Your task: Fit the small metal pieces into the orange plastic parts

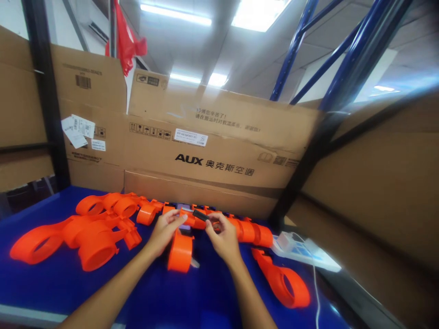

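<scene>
The part (196, 223) is raised between the two hands, just above the table (214, 288). It is bright orange, smooth and opaque; the visible portion is a small, short block, and its finer edges are too blurred to tell. The left hand (168, 230) is narrow—thumb and fingers pinch the left end of the part. The right hand (222, 234) is likewise narrow, its thumb and fingers closed around the right end of a black piece (200, 215). The black piece is slim and straight, lies along the top of the part and slopes down toward the right hand; whether this hand also bears on the part cannot be told. Below the gap between the hands, an orange ring (180, 252) stands on the table, its curved wall facing the wearer, with a small pale tab (195, 263) at its lower right. To the left of the left hand lies a group of orange rings with arms (94, 240), some overlapping. Just right of the right hand, a row of similar rings (254, 232) extends outward—a power strip (305, 252) lies past its end. Nearer the wearer on that side, a looped strap (291, 287) lies alone. Beyond both hands stands a cardboard wall (154, 155).
</scene>
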A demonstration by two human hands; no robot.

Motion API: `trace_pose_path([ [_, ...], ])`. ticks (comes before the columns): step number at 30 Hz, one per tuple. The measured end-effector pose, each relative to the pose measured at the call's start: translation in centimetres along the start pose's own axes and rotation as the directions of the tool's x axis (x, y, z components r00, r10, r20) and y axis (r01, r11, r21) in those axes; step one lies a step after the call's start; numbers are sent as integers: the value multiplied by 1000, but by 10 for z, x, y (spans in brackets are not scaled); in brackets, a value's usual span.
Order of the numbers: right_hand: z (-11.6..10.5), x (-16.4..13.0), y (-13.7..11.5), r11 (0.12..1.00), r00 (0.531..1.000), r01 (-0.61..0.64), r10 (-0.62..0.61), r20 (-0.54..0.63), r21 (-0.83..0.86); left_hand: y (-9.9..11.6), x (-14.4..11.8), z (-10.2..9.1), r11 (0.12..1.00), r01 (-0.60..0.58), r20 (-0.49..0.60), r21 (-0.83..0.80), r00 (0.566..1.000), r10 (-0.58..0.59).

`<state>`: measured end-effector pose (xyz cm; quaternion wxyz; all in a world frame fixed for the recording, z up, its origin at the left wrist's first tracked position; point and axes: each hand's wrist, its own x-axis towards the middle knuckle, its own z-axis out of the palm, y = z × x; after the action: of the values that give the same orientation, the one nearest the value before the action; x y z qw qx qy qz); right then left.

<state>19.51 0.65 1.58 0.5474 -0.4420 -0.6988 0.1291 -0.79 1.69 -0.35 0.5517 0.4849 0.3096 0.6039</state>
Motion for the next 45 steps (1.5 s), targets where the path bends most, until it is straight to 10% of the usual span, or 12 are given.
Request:
trace_pose_path([
  [35, 7, -8, -4, 985, 986, 101, -80, 144, -142, -10, 0, 3, 998, -11, 10, 67, 1000, 10],
  [45, -8, -15, -3, 852, 809, 319, -17, 588, -414, -11, 2, 1, 998, 38, -20, 56, 999, -37],
])
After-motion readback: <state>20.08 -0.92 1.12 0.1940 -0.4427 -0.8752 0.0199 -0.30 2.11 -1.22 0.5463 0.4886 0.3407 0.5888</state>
